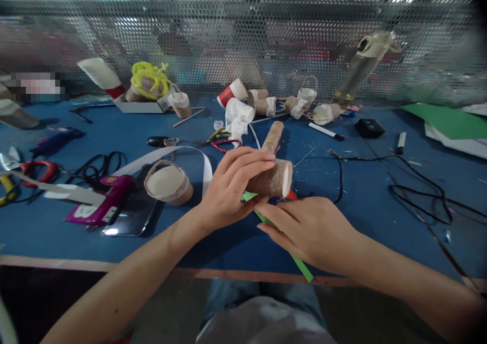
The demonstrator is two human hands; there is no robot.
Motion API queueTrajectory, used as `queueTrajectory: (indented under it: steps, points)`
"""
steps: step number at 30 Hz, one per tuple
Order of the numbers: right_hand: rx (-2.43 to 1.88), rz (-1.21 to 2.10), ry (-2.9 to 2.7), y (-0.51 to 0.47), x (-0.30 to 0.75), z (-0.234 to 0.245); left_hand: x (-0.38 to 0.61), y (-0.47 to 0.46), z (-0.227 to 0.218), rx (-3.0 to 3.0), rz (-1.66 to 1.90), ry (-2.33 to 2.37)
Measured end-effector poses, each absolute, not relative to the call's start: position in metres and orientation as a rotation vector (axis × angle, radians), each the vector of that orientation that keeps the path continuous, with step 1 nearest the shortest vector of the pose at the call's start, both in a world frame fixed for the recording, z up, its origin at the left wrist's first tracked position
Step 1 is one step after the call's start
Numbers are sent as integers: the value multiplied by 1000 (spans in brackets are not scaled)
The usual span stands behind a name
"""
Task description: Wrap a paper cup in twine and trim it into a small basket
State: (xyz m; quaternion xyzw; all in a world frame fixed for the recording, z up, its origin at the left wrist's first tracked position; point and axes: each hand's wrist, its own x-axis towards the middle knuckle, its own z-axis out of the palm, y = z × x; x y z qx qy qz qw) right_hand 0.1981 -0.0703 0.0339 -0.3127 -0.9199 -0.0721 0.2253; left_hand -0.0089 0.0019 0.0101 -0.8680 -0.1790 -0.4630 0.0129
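Note:
My left hand point(228, 186) is wrapped round a twine-covered paper cup point(273, 179) lying on its side, base toward the right. My right hand point(308, 230) lies just in front of it, fingers together, pressing a green paper strip point(300, 265) that runs from under the cup toward the table's front edge. A bit of red shows under the cup. Another twine-wrapped cup point(169, 183) with a loop handle stands to the left, and a twine spool point(273, 137) lies just behind.
A purple glue gun point(102, 202) and a phone point(131, 214) lie at left with black cables. Scissors point(220, 142), several cups point(266, 103), a white paper band point(163, 156), markers and a black box point(369, 127) lie behind. Black wires point(414, 181) run right. Perforated metal screen at the back.

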Motion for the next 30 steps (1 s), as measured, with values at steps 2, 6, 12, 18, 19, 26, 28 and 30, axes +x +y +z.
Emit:
queueTrajectory:
  steps: [2,6,12,18,19,26,28,30]
  points:
    - [-837,-196,-2517,-71,202,34,-9,2,10,-2706,-1446,-559]
    - [-830,-173,-2528,-71,211,33,-8,2,11,-2704,-1451,-549]
    - [-817,-228,-2587,-69,206,24,-7,1,9,-2687,-1448,-581]
    - [-732,-220,-2532,-69,214,24,-6,2,12,-2702,-1446,-574]
    - [-714,-218,-2531,-68,218,24,-6,2,13,-2704,-1446,-587]
    - [-896,-250,-2629,-49,252,11,-8,0,12,-2795,-1597,-777]
    - [-1003,-150,-2682,-45,259,9,-10,-1,9,-2855,-1731,-913]
    - [-1066,-9,-2702,-44,263,8,-11,-2,6,-2887,-1871,-1097]
